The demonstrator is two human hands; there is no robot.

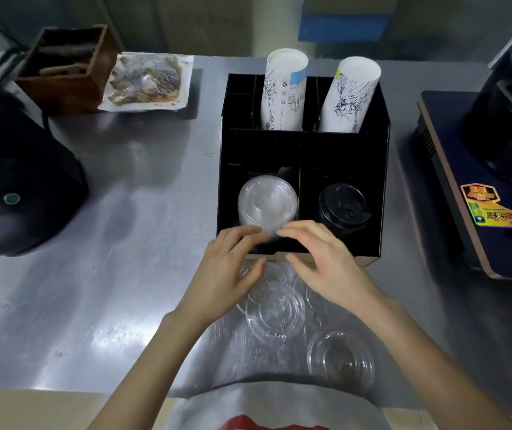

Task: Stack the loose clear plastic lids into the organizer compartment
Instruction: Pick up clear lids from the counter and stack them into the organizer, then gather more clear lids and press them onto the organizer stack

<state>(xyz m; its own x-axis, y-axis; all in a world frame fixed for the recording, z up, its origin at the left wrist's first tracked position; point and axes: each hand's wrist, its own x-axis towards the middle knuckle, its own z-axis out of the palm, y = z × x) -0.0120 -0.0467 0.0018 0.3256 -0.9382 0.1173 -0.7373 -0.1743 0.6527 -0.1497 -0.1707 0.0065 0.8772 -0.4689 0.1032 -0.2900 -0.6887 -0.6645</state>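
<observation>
**Loose lids below the wrists, a stack at the fingertips**

Loose clear lids lie on the steel table beneath and behind both hands, one more under the right forearm. Left hand and right hand hover with fingers spread and relaxed, gripping nothing, their fingertips just at the near edge of the clear lid stack. That stack stands in the black organizer's front left compartment. Beyond the right hand, black lids fill the neighbouring compartment; paper cup sleeves rise farther back.

Both hands, left and right, hover open-fingered at the clear lid stack in the organizer.
</observation>
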